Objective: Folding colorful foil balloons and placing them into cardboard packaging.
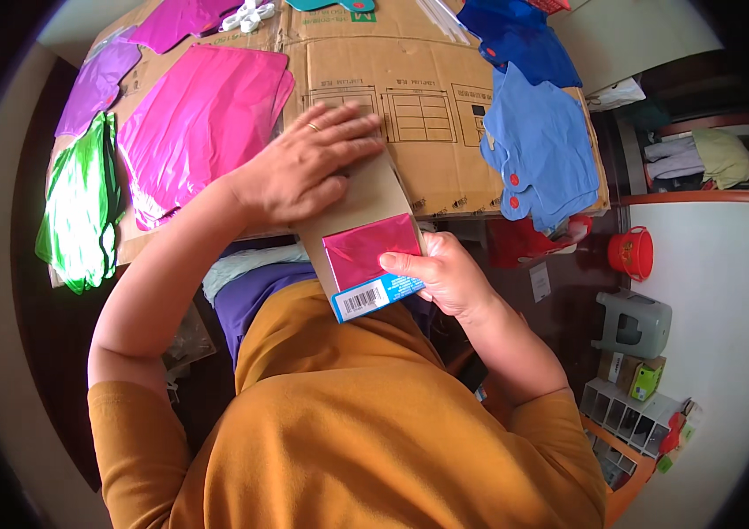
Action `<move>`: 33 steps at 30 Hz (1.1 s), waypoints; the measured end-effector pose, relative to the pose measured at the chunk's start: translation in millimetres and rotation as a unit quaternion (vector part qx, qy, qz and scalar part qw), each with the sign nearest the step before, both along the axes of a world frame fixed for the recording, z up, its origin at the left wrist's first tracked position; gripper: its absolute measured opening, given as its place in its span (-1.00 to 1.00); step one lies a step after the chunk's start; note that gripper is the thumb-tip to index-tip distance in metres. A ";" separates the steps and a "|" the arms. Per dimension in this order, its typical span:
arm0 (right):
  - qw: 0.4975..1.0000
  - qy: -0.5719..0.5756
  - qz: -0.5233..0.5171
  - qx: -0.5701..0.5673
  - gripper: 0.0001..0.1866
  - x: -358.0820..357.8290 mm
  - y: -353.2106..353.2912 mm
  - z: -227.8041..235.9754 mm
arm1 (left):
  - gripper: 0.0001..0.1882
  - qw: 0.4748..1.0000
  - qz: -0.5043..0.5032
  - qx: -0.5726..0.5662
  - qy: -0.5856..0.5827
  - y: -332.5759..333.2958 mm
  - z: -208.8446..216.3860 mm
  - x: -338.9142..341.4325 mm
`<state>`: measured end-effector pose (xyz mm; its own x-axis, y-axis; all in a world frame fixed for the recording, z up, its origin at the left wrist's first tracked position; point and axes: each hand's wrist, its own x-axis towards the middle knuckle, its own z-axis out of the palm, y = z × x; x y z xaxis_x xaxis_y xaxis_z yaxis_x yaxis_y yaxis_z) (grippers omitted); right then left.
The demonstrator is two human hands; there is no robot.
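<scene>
A long grey-brown card [359, 204] slants over the near edge of the table. On its lower part lies a folded shiny pink foil packet [366, 250], and at its near end is a blue strip with a white barcode label [362, 301]. My right hand [441, 273] grips the card from the right side, thumb pressed on the pink packet and fingers mostly hidden underneath. Flat across the card's upper part rests my left hand [308, 163], its fingers stretched out and a ring on one of them.
Flattened cardboard [339, 53] covers the table. Pink foil bags [207, 123], green foil bags [83, 207] and purple foil [99, 79] lie left; light blue pieces [540, 145] and dark blue ones [516, 40] lie right. A red bucket [630, 253] and grey stool [632, 323] stand beyond.
</scene>
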<state>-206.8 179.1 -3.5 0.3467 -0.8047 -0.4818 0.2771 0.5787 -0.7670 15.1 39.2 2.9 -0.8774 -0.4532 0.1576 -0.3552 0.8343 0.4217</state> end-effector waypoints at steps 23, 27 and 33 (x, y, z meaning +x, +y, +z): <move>0.997 0.064 -0.049 -0.017 -0.75 3.8 10.8 -16.9 | -0.38 0.996 0.079 -0.014 0.024 39.6 5.0 29.6; 0.994 0.061 -0.087 -0.027 -0.76 6.7 9.4 -23.6 | -0.33 0.997 0.072 -0.033 -0.013 53.3 2.7 24.0; 0.993 0.093 -0.065 -0.033 -0.77 9.5 6.7 -20.1 | -0.35 0.995 0.091 -0.048 0.002 59.6 8.1 22.3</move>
